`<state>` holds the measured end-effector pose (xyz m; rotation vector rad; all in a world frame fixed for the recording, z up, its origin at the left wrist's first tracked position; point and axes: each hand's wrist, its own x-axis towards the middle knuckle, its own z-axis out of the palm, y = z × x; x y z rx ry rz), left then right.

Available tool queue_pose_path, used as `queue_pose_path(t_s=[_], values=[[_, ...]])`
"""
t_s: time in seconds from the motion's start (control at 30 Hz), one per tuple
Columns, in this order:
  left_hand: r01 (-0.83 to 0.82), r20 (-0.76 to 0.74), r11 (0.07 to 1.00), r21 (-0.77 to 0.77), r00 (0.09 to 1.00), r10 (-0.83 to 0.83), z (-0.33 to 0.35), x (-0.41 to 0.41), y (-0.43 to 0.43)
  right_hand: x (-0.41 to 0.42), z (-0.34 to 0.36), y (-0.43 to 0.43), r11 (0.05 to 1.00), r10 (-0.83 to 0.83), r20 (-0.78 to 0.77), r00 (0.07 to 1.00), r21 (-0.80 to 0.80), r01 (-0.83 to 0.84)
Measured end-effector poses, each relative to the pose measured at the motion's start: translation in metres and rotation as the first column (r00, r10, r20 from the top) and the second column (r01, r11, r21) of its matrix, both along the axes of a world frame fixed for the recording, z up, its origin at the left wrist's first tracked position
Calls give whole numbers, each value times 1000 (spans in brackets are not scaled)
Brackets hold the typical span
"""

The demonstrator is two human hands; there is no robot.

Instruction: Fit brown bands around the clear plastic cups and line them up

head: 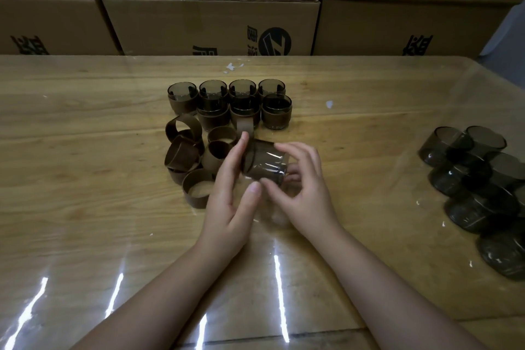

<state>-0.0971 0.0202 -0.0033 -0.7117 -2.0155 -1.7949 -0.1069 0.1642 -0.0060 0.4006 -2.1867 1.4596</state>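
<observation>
Sideways cup (265, 162) in grips of left hand (227, 202) and right hand (306, 196); loose bands (181, 156) just left, spare cups (466, 176) well right.

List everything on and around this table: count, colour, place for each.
banded cups: seven, smoky clear with brown bands, two rows at the middle back of the table
loose brown bands: about seven, brown, heaped left of the hands
held cup: one, smoky clear, on its side between both hands
bare cups: at least six, smoky clear, clustered at the right edge
white scraps: two spots, white, far side of the table
table: one, light wood under a glossy clear sheet
cardboard boxes: several, brown with black print, stacked behind
left hand: thumb and fingers on the cup's left end
right hand: fingers curled round the cup
</observation>
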Motion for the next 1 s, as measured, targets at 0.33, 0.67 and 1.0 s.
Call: queue_pose_path(t_s=[0.33,0.67,1.0], values=[[36,154,998,-48,988,-28,-3,-6,3,0,2,-2,948,69,26,997,-313,-57],[-11,126,999,-31,992,15,-4,-10,-2,5,-3,-2,992,126,39,991,19,-126],[90,129,990,-111,989,-76,-1,-5,2,-3,2,0,923,3,186,982,-379,69]])
